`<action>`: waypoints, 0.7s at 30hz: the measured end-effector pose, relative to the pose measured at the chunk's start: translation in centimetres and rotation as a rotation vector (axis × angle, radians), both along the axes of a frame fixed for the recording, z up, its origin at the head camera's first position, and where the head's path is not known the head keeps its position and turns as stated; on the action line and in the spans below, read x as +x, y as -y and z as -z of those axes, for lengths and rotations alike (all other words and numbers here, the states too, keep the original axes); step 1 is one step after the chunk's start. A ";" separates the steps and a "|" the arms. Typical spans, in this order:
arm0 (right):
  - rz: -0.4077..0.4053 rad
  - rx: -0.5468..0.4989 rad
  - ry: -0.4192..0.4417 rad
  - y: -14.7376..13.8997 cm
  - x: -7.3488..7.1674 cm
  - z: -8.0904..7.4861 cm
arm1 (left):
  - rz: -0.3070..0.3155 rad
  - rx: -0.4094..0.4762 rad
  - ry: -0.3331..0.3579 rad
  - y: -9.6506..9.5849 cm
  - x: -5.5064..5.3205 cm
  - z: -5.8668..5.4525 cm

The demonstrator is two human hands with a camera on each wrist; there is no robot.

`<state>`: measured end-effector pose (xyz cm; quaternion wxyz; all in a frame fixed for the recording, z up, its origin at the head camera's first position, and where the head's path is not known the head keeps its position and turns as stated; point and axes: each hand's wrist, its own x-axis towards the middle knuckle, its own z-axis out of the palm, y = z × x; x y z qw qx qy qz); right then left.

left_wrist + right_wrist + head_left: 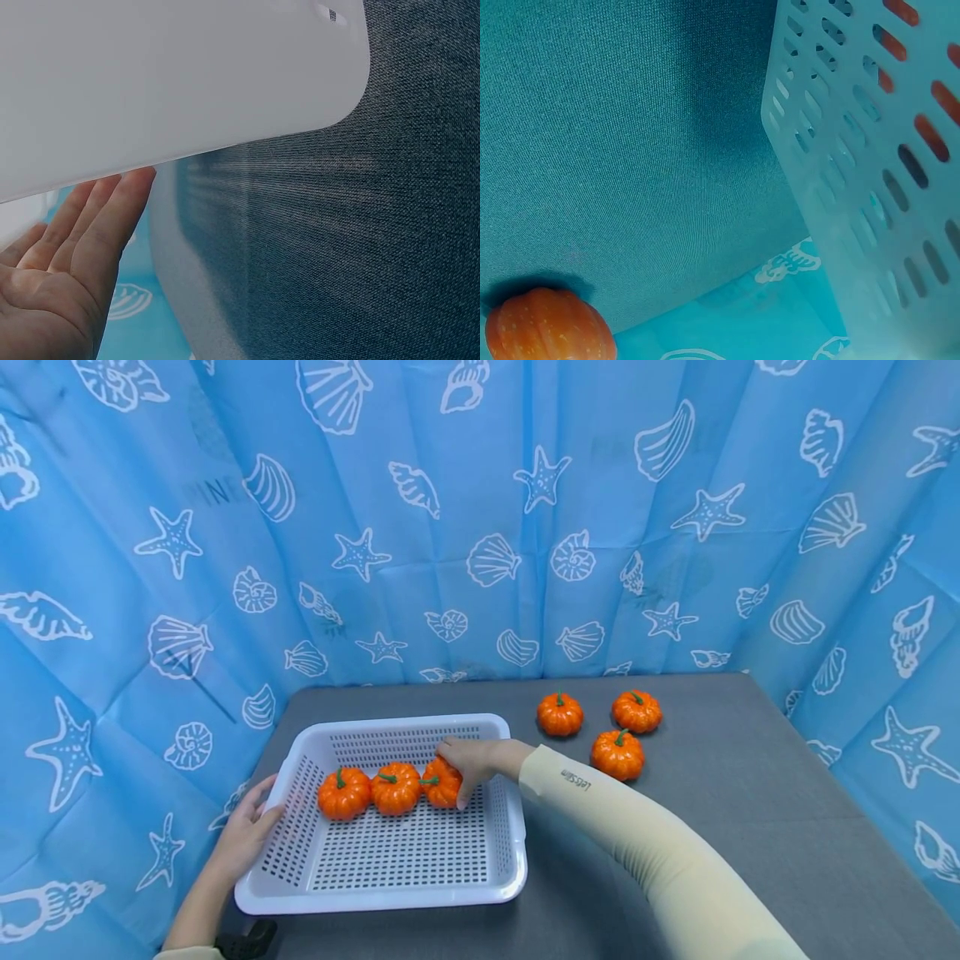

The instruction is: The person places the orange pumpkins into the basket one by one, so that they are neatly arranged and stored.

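A white plastic basket (pixel 405 906) with slotted walls stands on the grey table. Inside it, a small orange pumpkin (pixel 345 795) and a second pumpkin (pixel 396 792) sit side by side. Beside them my right hand (pixel 476 760) reaches over the basket's right rim and grips a third pumpkin (pixel 441 787), partly covered by the fingers. At the left rim is my left hand (pixel 246 827); in the left wrist view its nearly straight fingers (pixel 112 217) touch the rim's edge. The right wrist view shows orange through the slots, but not the right hand.
Three more pumpkins rest on the table right of the basket: one at the back (pixel 560 714), one farther right (pixel 637 712) and one nearer the sleeve (pixel 618 755). A blue shell-patterned curtain (pixel 525 527) surrounds the table's back and sides.
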<state>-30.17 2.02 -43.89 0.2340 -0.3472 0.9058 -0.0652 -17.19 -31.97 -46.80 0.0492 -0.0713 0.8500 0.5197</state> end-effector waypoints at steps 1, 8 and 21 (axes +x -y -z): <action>0.000 0.004 -0.002 0.0 0.0 0.0 | 0.001 0.000 -0.003 0.0 0.0 0.0; -0.002 0.026 -0.015 0.1 -0.2 0.1 | 0.006 0.001 -0.012 0.0 0.0 0.1; 0.005 0.124 -0.018 0.3 0.0 0.2 | -0.001 0.011 0.009 0.1 -0.1 0.1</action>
